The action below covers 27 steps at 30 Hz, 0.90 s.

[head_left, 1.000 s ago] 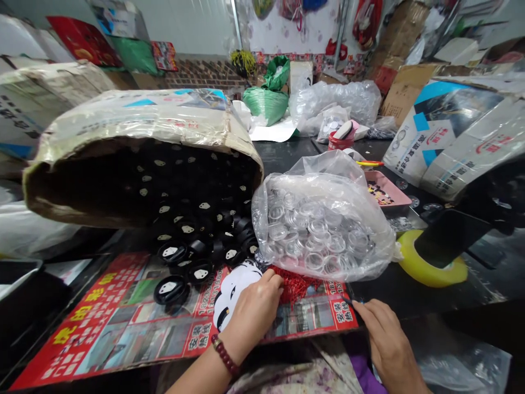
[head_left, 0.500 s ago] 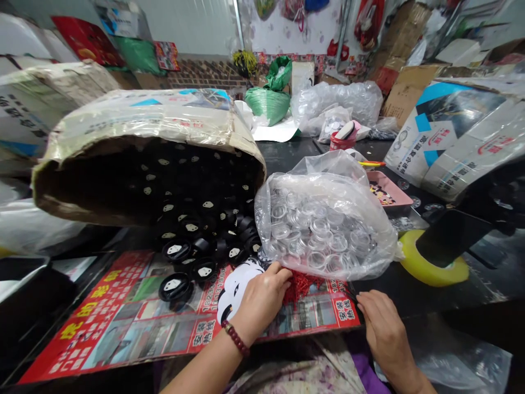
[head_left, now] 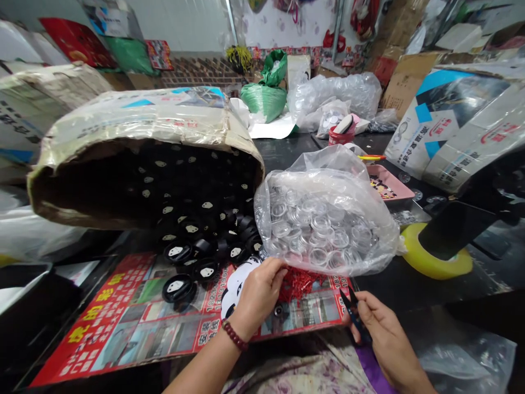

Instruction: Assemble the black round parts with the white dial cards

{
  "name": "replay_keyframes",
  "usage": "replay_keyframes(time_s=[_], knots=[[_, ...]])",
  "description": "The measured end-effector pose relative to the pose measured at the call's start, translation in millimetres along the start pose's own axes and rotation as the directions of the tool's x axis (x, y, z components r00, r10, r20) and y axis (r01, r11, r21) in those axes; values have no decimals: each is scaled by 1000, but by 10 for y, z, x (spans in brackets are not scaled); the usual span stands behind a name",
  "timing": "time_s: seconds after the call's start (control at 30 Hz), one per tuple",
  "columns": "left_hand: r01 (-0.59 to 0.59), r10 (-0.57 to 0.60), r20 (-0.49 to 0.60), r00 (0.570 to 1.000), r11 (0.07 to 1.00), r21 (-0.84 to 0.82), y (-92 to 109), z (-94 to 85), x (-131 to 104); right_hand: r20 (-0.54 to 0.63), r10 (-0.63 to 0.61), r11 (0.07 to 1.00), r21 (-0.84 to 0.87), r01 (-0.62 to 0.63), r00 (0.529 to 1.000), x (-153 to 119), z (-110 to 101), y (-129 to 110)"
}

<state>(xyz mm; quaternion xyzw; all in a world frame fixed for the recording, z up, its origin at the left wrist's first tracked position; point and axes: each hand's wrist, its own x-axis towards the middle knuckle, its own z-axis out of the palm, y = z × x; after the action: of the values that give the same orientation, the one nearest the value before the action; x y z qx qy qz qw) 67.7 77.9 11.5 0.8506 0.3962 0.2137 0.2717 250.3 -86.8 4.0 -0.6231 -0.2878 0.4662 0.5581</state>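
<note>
My left hand (head_left: 262, 290), with a dark red bead bracelet at the wrist, is closed above the red printed sheet (head_left: 151, 339); what its fingers pinch is too small to make out. It is beside a white cutout with black markings (head_left: 235, 284) and a pile of small red pieces (head_left: 299, 284). A small dark ring-like part (head_left: 279, 311) lies just below its fingers. At the sheet's right edge, my right hand (head_left: 375, 323) grips small dark snips (head_left: 351, 309), their two blades apart and pointing up. A clear bag of transparent rings (head_left: 324, 219) lies beyond both hands.
An open carton (head_left: 164, 117) on its side spills black round parts (head_left: 176, 251) onto the sheet. To the right are a yellow tape roll (head_left: 435, 268), a pink tray (head_left: 389, 183) and another carton (head_left: 447, 126). A green bag (head_left: 266, 101) stands at the back.
My right hand has turned and raised the snips, whose blades now show clearly. My left hand has shifted slightly up, and the small dark part below it has come into view.
</note>
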Motion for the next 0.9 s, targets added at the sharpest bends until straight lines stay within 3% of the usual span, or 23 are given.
replay_keyframes(time_s=[0.13, 0.3, 0.43, 0.6, 0.9], knots=[[-16, 15, -91, 996, 1000, -12, -103, -93, -74, 156, 83, 996, 27, -89, 984, -118, 85, -60], [-14, 6, 85, 996, 996, 94, -94, -211, -325, 306, 103, 993, -81, -82, 947, -167, 148, -97], [-59, 2, 225, 974, 967, 246, 4, -163, -498, 342, 116, 983, -172, -59, 932, -179, 196, -96], [-109, 1, 307, 952, 937, 333, 96, -130, -554, 338, 90, 955, -295, 15, 937, -181, 194, -29], [-114, -30, 282, 959, 870, 480, 88, -38, -367, 373, 101, 974, -224, -16, 922, -162, 257, 71]])
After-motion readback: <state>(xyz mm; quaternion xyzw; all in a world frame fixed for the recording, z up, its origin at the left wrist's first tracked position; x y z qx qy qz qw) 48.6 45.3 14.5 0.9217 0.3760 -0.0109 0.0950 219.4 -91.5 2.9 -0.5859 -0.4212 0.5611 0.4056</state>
